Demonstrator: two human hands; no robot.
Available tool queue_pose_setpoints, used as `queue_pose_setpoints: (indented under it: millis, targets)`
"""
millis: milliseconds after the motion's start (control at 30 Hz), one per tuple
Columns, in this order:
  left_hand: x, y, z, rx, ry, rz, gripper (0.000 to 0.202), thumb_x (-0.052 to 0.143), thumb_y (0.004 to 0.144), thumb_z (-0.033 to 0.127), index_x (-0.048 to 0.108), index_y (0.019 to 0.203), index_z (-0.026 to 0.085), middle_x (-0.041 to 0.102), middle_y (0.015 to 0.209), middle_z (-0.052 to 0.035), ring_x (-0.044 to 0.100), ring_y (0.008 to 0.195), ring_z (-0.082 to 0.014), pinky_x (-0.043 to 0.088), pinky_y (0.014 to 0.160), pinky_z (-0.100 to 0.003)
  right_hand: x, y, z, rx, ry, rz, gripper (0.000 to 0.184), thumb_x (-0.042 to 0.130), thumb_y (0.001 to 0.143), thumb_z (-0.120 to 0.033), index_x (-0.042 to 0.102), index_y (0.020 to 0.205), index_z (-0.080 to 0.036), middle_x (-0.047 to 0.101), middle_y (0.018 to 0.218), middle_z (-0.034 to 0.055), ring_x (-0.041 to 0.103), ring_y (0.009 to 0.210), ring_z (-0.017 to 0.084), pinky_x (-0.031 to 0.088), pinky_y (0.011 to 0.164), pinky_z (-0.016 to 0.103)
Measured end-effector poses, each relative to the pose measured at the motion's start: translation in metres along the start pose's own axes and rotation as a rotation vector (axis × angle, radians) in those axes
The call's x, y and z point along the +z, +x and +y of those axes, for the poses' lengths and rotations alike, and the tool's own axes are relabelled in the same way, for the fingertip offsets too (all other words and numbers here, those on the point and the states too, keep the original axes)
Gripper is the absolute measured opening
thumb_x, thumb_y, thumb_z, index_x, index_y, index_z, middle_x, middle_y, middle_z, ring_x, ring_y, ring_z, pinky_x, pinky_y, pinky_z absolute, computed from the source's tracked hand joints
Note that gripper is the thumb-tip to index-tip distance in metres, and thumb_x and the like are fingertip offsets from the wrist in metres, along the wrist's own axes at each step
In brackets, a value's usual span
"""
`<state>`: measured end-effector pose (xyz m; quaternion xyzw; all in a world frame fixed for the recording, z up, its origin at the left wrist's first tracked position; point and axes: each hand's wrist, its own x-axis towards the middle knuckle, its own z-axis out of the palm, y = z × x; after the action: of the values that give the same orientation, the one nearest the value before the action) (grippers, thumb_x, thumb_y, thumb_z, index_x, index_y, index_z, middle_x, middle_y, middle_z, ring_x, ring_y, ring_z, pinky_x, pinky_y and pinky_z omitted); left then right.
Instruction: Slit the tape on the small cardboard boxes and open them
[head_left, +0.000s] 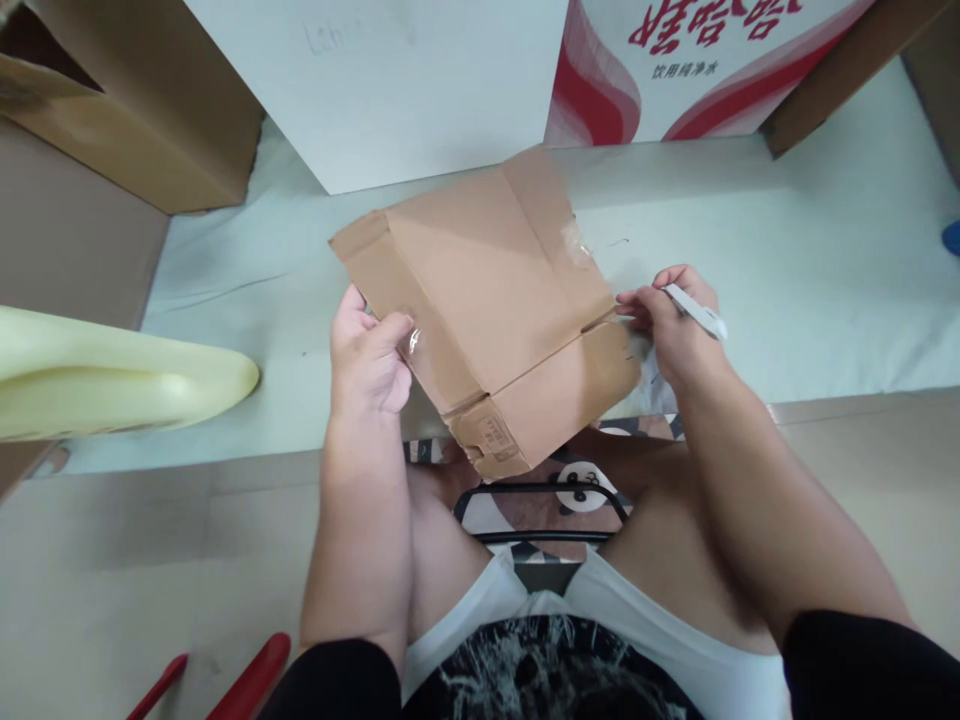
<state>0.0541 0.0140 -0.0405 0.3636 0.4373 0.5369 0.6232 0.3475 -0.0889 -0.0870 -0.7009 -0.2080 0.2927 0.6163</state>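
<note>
A flattened brown cardboard box is held over my lap, above the edge of a pale sheet on the floor. My left hand grips its left edge, thumb on top beside a bit of clear tape. My right hand is closed at the box's right edge, fingers pinched on a flap corner, and a white strip runs across its fingers. Clear tape remnants stick to the upper flap.
A white board and a red-and-white printed carton stand behind. Brown cartons are at the left. A pale yellow plastic object lies at the left. Red handles show at the bottom.
</note>
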Motion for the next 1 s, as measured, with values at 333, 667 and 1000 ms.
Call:
queue_pose_setpoints:
  millis: [333,667,1000]
  targets:
    - [-0.022,0.018,0.002,0.211,-0.165,0.101,0.026,0.07,0.055,0.013,0.065,0.073,0.03,0.081,0.092,0.0078,0.073,0.092,-0.0147,0.063,0.085,-0.022,0.007,-0.006,-0.001,0.038,0.198,-0.2,0.053,0.081,0.07,-0.072,0.055,0.084,-0.028,0.061,0.065,-0.002,0.066,0.061,0.017,0.056,0.054,0.031]
    - [-0.001,-0.012,0.015,0.232,0.108,-0.138,0.06,0.086,0.07,0.048,0.064,0.125,0.04,0.074,0.133,-0.0022,0.064,0.139,-0.0308,0.062,0.106,-0.044,0.025,-0.026,-0.005,0.094,0.304,-0.28,0.065,0.103,0.05,-0.056,0.064,0.091,-0.024,0.067,0.074,-0.0045,0.057,0.056,0.008,0.043,0.041,0.019]
    - [0.004,-0.011,0.012,0.242,0.219,-0.06,0.062,0.084,0.074,0.051,0.058,0.13,0.044,0.072,0.136,-0.0007,0.062,0.139,-0.0275,0.055,0.115,-0.043,0.025,-0.026,-0.001,-0.059,0.233,-0.239,0.059,0.098,0.058,-0.06,0.064,0.087,-0.022,0.063,0.077,-0.0029,0.053,0.058,0.008,0.043,0.042,0.021]
